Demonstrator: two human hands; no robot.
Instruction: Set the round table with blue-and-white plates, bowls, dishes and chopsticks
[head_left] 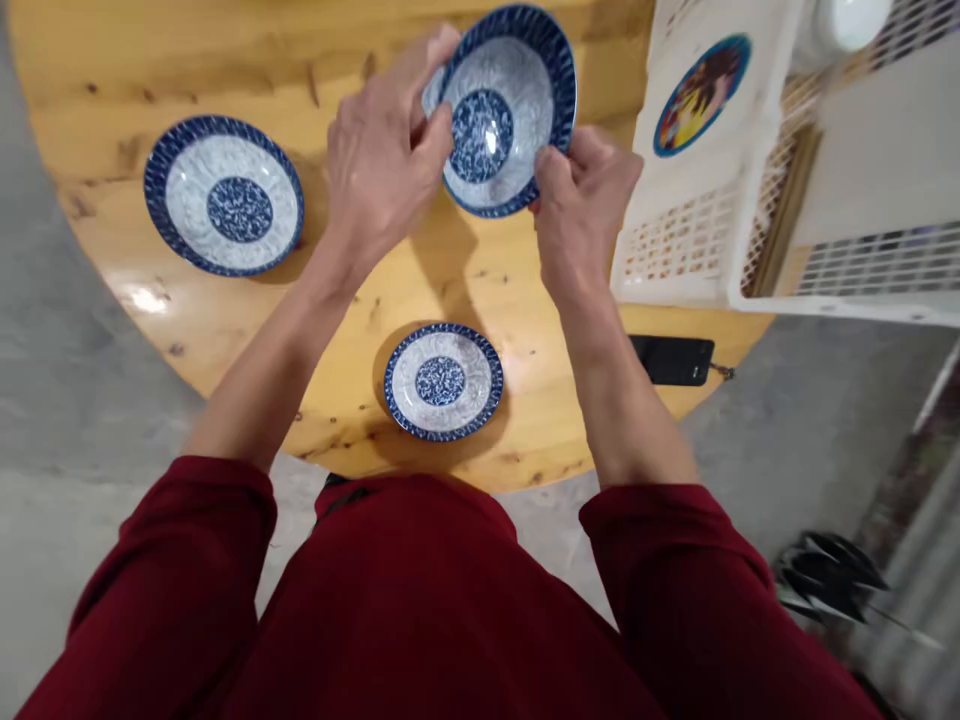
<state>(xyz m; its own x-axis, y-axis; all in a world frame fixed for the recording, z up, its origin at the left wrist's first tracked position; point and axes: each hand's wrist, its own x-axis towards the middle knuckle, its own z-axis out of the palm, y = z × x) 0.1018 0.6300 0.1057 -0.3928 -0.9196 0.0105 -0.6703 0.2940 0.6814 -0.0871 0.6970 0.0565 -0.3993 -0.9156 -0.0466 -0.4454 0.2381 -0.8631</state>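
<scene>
Both hands hold a blue-and-white patterned bowl point(525, 85) above the table, tilted so that its inside faces me. My left hand point(386, 145) grips its left side, thumb over the rim. Something pale shows between those fingers and the bowl; I cannot make out what it is. My right hand point(581, 195) pinches the lower right rim between thumb and fingers. A matching bowl point(187, 190) rests on the table beyond my left forearm. Between my forearms, close to the near edge, lies a smaller dish point(405, 385) in the same pattern.
The round wooden table point(337, 420) curves toward my body. At the right stands a white plastic basket point(690, 200) with a coloured oval label, holding white items. A black phone point(679, 360) lies by my right forearm. A dark folded umbrella-like object point(829, 575) is low at right.
</scene>
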